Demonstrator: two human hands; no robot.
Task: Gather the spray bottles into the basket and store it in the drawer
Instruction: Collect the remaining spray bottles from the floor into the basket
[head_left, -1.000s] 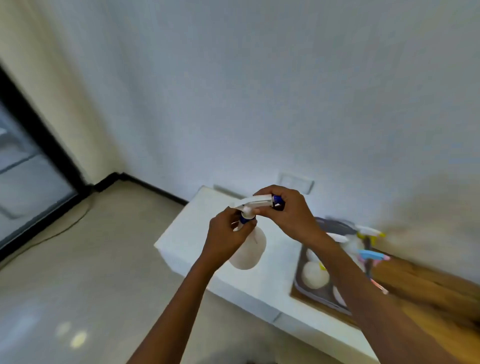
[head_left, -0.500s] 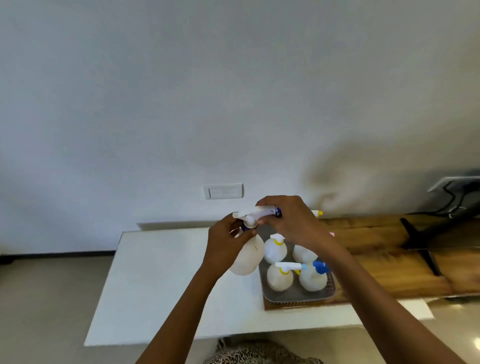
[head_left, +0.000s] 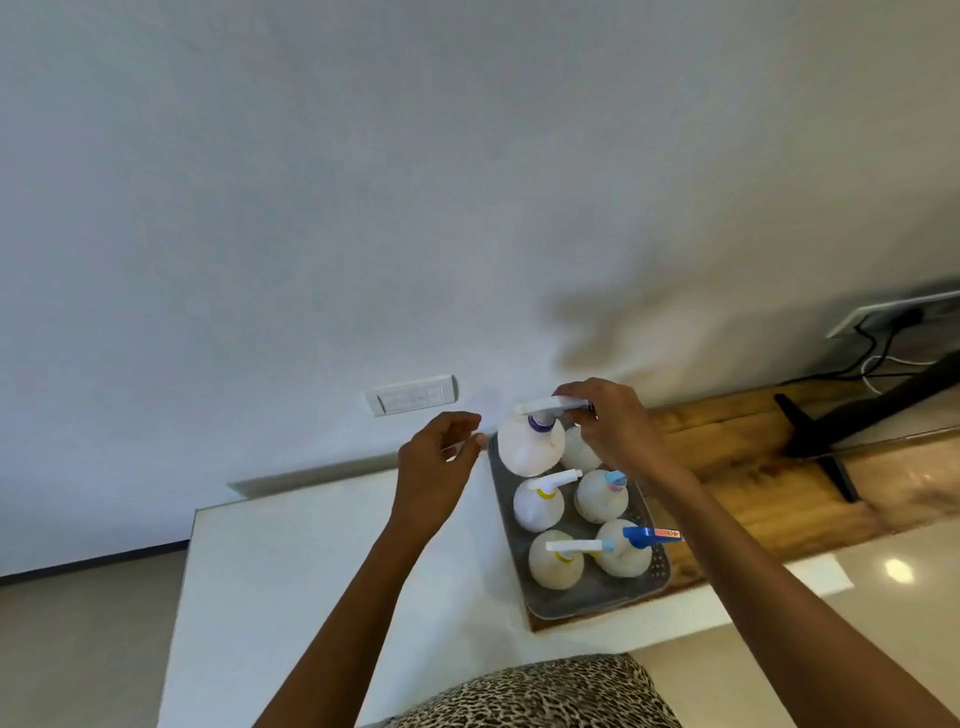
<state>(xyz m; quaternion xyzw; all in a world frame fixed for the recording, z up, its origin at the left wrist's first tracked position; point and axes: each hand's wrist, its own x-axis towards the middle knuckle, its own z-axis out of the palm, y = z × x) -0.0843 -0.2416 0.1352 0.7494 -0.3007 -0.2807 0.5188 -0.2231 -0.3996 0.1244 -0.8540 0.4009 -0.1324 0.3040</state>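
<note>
My right hand (head_left: 613, 426) grips the white trigger head of a round white spray bottle with a purple collar (head_left: 530, 447), holding it over the far left corner of the grey basket (head_left: 587, 597). Several more white spray bottles stand in the basket, among them one with a yellow collar (head_left: 537, 501) and one with a blue trigger (head_left: 626, 551). My left hand (head_left: 439, 462) hovers just left of the held bottle with loosely curled fingers, holding nothing. No drawer is in sight.
The basket rests where a white cabinet top (head_left: 291, 582) meets a wooden board (head_left: 753, 467). A wall switch plate (head_left: 410, 396) is on the white wall behind. A black stand leg (head_left: 815, 431) and cables lie at the far right.
My left hand has let go of the bottle's body. My right hand has carried the bottle to the right, over the basket. The view has swung right.
</note>
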